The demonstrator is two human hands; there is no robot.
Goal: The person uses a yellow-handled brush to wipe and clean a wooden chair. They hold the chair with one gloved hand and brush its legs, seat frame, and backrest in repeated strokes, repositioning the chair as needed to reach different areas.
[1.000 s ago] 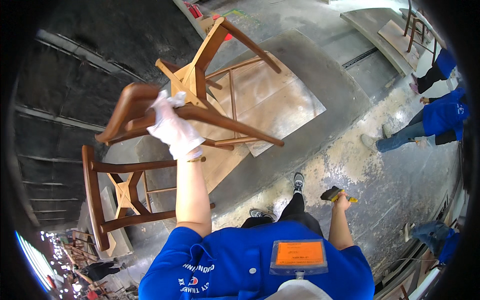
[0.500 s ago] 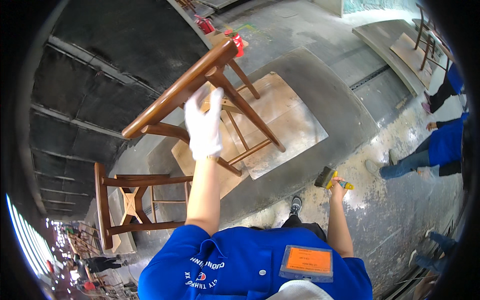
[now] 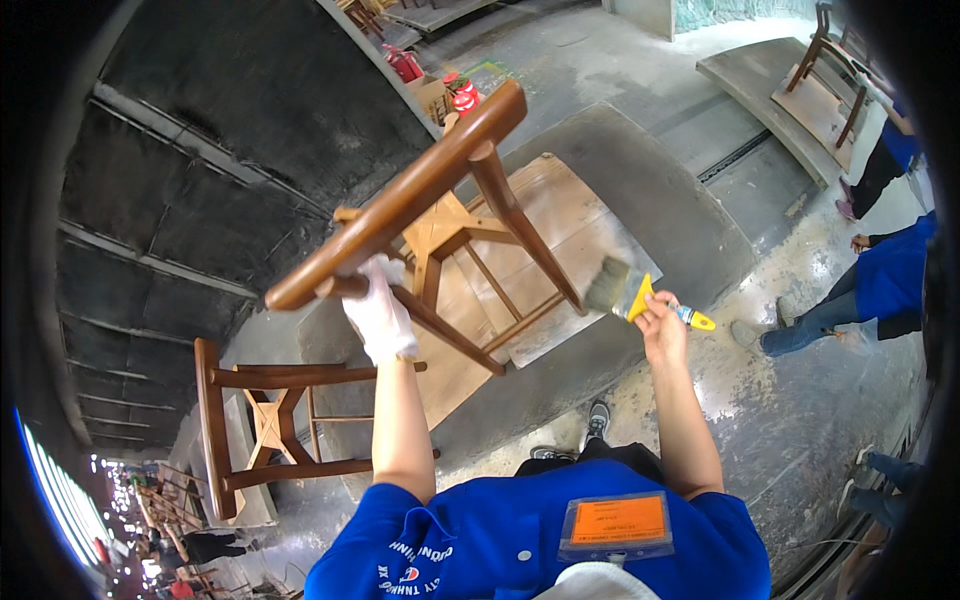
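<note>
A brown wooden chair frame point(image 3: 400, 203), with a thick rounded top rail and a paler X-shaped brace under it, stands tilted on a stained board point(image 3: 570, 215). My left hand point(image 3: 380, 318), in a white glove, is closed round the near-left post just below the rail; some fingertips are hidden behind the wood. In my bare right hand point(image 3: 662, 330) is a wide paintbrush point(image 3: 636, 296) with dark bristles and a yellow handle. Its bristles point left, close to the lower end of the chair's right leg; I cannot tell whether they touch.
Another brown chair frame point(image 3: 208, 430) lies at the left, near my left forearm. Dark panels point(image 3: 160, 180) rise behind it. Red containers point(image 3: 463, 95) stand at the back. At the right are people in blue shirts point(image 3: 895, 270) and another chair point(image 3: 850, 110) on a platform.
My left hand has gone from open fingers in front of the chair to a grip on its post. The chair has shifted and turned slightly. My right hand has raised the brush toward the chair.
</note>
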